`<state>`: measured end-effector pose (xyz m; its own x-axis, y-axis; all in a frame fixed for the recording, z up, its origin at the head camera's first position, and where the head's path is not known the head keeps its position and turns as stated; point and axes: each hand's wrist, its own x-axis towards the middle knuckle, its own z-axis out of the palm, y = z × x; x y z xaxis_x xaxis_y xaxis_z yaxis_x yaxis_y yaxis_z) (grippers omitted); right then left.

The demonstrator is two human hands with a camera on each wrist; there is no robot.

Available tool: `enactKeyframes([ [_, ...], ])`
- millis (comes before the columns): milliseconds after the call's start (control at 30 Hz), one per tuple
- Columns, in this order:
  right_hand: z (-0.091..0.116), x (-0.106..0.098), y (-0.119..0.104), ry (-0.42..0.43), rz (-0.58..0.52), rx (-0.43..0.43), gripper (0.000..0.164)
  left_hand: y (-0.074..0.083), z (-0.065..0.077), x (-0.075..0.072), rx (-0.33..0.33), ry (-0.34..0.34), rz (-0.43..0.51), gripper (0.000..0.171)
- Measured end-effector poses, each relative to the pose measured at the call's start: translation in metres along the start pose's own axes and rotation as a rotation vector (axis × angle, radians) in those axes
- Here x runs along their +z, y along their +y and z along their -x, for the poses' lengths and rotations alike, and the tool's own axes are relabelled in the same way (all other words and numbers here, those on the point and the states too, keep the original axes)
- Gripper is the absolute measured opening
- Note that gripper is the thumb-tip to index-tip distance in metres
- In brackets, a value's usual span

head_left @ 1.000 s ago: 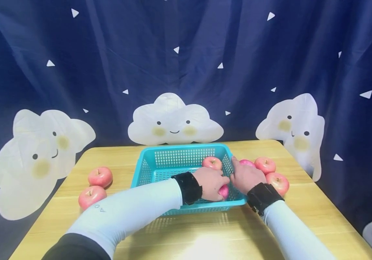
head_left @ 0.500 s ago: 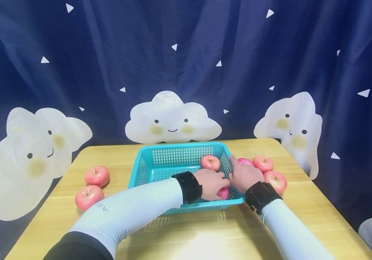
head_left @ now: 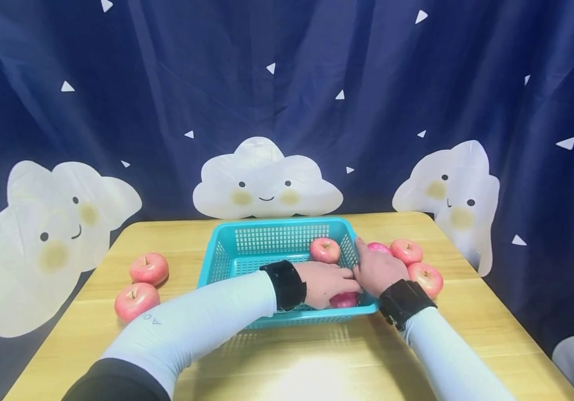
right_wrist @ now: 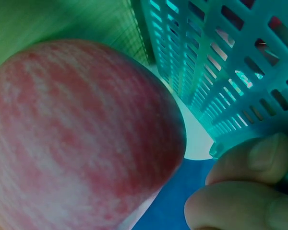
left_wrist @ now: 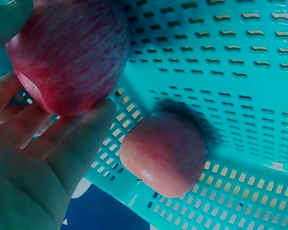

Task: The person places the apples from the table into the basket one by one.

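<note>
A person's left hand (head_left: 323,283) grips an apple (left_wrist: 69,57) inside the basket (head_left: 279,222), near a second apple (head_left: 325,250); the right hand (head_left: 380,272) touches the basket's right rim, grip unclear. Small letters (head_left: 151,319) on a sleeve (head_left: 207,317) defy reading. Other apples (head_left: 149,269) flank the basket on a wooden table (head_left: 247,370), its far edge just behind. A cloud-print curtain (head_left: 287,120) hangs beyond.

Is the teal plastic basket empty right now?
Not empty: inside the basket are a round pinkish apple toward its far right corner and a round dark red apple by the left hand.
</note>
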<state>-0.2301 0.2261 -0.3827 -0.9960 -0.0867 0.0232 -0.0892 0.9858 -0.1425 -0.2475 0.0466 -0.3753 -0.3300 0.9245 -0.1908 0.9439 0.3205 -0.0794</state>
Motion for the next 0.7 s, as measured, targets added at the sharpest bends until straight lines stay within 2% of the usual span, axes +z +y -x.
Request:
enactKeyframes([
  [433,0.0,0.001,0.0,0.002,-0.016,0.008,0.071,-0.002,0.008,0.005,0.013,0.021,-0.045,0.068],
  [700,0.0,0.002,0.001,0.015,-0.009,0.002,0.069,-0.008,0.019,-0.002,-0.032,-0.002,-0.014,0.068],
])
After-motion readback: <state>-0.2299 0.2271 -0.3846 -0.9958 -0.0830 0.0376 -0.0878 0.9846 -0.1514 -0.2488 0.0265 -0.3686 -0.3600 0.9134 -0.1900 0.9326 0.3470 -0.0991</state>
